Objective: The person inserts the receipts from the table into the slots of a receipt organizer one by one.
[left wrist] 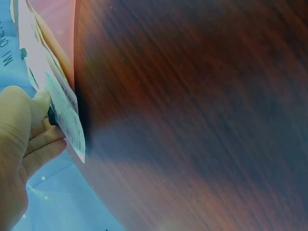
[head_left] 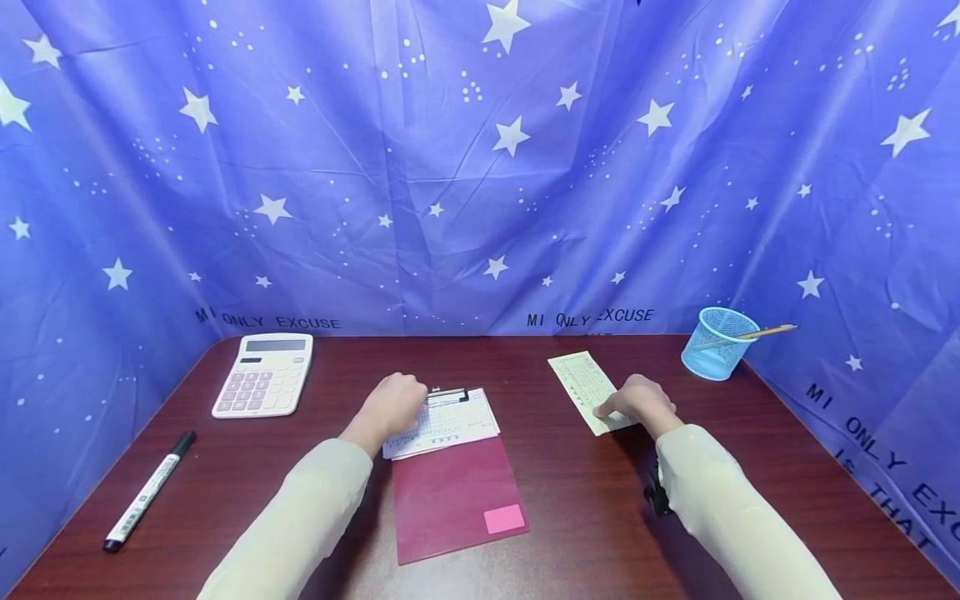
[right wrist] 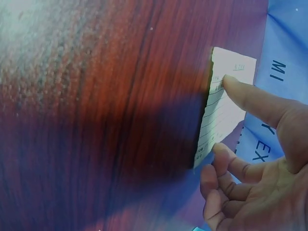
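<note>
A small stack of white printed slips [head_left: 453, 423] lies over the upper part of a maroon folder [head_left: 457, 492], with a black clip [head_left: 462, 395] at its top edge. My left hand [head_left: 393, 404] pinches the stack by its left corner near the clip. In the left wrist view the thumb lies on the upper slip [left wrist: 65, 113], and the other fingers are behind. To the right, my right hand [head_left: 639, 400] holds a pale yellow printed slip [head_left: 579, 382] at its near right side. The right wrist view shows the thumb on the slip [right wrist: 224, 108] and the index fingertip at its edge.
A white calculator [head_left: 262, 375] stands at the back left, with a black-and-white marker [head_left: 150, 492] nearer the front. At the back right is a blue mesh pen cup [head_left: 716, 346] holding a pencil [head_left: 768, 332]. Blue starry cloth [head_left: 465, 192] borders the dark wooden table [head_left: 585, 517].
</note>
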The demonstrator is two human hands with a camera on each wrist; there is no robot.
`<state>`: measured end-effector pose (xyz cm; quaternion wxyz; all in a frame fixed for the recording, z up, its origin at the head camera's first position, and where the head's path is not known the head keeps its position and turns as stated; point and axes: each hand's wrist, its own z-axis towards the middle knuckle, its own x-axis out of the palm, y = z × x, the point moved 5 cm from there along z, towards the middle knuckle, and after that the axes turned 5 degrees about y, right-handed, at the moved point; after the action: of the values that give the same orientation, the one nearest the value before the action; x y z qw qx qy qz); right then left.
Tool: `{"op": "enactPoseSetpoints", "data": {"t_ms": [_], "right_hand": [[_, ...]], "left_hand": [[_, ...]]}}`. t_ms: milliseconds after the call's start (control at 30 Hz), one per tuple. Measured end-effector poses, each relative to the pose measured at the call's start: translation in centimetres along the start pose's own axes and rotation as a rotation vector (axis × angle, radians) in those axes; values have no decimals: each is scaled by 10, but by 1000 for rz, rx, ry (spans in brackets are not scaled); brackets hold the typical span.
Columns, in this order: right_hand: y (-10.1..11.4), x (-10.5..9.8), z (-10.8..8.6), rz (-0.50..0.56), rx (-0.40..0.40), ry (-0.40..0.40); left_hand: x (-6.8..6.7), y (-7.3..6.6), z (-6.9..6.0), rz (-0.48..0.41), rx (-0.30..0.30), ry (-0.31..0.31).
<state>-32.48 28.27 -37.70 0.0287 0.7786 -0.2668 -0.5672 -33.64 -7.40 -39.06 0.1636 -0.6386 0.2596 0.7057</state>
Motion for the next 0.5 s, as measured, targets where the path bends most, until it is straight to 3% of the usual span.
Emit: {"op": "enactPoseSetpoints", "data": {"t_ms": [333,500], "right_hand": [[5,-1,-1,6,-31,-17],[7,0,-1,14,-13,-13]], "left_hand": [[1,1,0,8,1,-2],[-1,1,-2,-23,35,-53]]}}
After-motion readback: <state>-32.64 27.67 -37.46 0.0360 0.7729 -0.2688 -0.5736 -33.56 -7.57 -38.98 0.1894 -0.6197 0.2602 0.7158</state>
